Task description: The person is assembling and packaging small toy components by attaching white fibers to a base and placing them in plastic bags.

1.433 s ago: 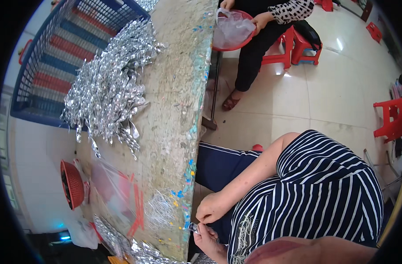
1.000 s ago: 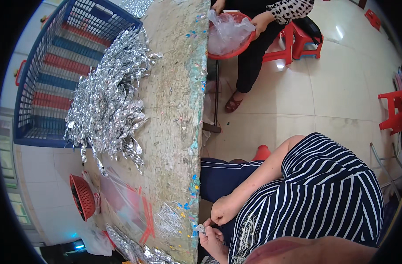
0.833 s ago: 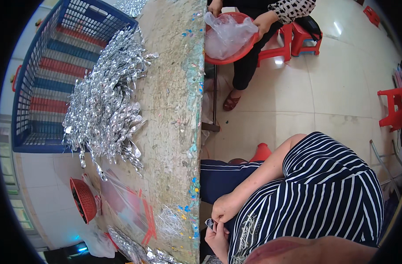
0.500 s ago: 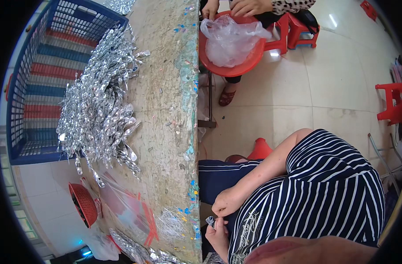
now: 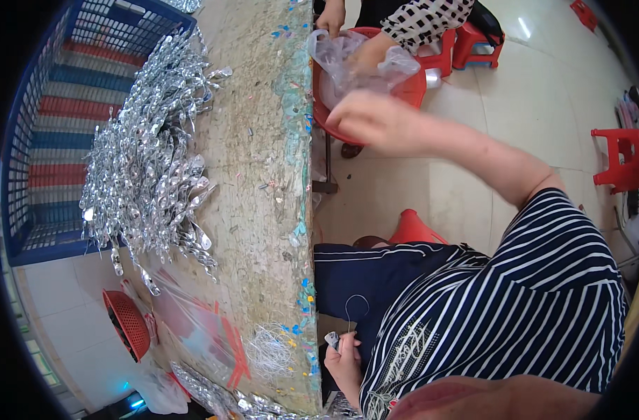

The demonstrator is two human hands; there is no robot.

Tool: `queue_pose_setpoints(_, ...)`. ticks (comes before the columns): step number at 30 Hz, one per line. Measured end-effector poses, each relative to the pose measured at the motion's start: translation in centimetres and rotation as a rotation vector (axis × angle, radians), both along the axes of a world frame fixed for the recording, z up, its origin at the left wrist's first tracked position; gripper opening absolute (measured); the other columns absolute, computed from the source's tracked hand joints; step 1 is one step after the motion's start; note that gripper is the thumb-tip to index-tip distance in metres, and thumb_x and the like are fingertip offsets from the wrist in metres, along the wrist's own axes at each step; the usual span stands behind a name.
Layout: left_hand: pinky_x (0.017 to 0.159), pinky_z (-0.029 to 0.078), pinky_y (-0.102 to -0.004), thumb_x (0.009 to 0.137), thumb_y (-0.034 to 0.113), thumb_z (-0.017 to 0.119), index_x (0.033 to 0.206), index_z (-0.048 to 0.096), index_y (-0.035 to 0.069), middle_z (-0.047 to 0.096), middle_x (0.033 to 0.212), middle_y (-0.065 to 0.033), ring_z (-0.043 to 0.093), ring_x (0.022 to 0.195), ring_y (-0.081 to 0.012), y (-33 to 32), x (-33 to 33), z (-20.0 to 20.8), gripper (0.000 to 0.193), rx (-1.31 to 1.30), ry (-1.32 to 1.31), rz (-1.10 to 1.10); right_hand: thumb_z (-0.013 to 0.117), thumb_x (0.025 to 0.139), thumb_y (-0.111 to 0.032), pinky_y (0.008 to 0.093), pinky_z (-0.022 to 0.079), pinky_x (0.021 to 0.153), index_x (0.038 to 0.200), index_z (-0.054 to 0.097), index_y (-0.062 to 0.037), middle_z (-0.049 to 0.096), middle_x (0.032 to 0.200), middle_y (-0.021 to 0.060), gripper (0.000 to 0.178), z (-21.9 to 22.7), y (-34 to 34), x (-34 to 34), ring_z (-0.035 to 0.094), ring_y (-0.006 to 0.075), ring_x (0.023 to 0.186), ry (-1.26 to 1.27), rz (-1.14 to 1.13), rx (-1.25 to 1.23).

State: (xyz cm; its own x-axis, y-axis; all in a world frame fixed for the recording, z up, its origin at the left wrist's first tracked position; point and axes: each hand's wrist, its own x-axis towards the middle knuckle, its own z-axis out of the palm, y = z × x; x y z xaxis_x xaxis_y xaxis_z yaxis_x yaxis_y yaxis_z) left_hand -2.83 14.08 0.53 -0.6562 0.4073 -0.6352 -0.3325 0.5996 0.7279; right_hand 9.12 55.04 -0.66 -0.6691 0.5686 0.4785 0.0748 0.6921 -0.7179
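Beside the worn, paint-flecked bench, the left hand pinches a small, shiny silver piece, probably light, slippery and best gripped by its edges, though I can't tell whether the blurred right hand holds anything.

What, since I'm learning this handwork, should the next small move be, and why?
Probably bring the right hand to the thin strand: it curls out from the left hand, which pinches a small silvery piece, while the right hand is blurred, out near the red basin.
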Motion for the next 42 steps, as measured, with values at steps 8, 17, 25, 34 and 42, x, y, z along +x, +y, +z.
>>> queue_pose_setpoints(8,0.045,0.029,-0.0168,0.090,0.006,0.060,0.091,0.064,0.002,0.061,0.069,-0.0009,0.041,0.049,-0.0022,-0.1,-0.8,-0.9,0.006,-0.027,-0.044,-0.043,0.044,0.092,-0.007,0.0375,0.046,0.087,0.110,0.055,0.0010,0.061,0.103,0.0152,0.023,-3.6,6.1,3.3,0.058,0.0304,0.101,-0.227,-0.261,0.086)
queue_pose_setpoints(17,0.043,0.026,-0.0176,0.089,0.010,0.062,0.086,0.066,0.003,0.056,0.063,0.0026,0.039,0.047,-0.0011,-1.0,-0.4,-0.8,0.008,-0.012,-0.009,-0.028,0.042,0.086,-0.004,0.0419,0.052,0.073,0.113,0.052,0.0047,0.063,0.085,0.0281,0.030,-11.2,9.0,0.7,0.066,0.0350,0.082,-0.927,-0.167,-0.173)
queue_pose_setpoints(25,0.043,0.025,-0.0178,0.089,0.010,0.062,0.085,0.067,0.003,0.057,0.064,0.0032,0.038,0.048,-0.0013,-0.7,-0.6,-1.0,0.009,-0.052,-0.024,0.010,0.049,0.078,-0.004,0.0416,0.052,0.076,0.101,0.066,-0.0089,0.067,0.087,0.0180,0.029,-18.4,9.8,-2.9,0.065,0.0364,0.081,-0.995,-0.217,0.199)
queue_pose_setpoints(34,0.048,0.029,-0.0183,0.088,0.010,0.064,0.089,0.066,0.002,0.060,0.069,0.0015,0.041,0.053,-0.0030,-0.9,-1.2,-2.0,0.009,-0.031,-0.078,0.048,0.052,0.077,-0.004,0.0420,0.051,0.059,0.106,0.062,-0.0074,0.064,0.091,0.0176,0.030,-16.1,9.2,-5.1,0.065,0.0304,0.071,-0.486,-0.382,-0.562)
queue_pose_setpoints(42,0.051,0.029,-0.0181,0.089,0.012,0.063,0.093,0.066,0.000,0.061,0.072,0.0008,0.041,0.055,-0.0037,-0.7,-1.4,-2.0,0.013,-0.002,-0.093,-0.001,0.052,0.078,-0.009,0.0418,0.052,0.054,0.114,0.058,-0.0021,0.065,0.081,0.0162,0.037,-18.8,13.5,-5.2,0.067,0.0294,0.072,-0.491,-0.436,-0.769)
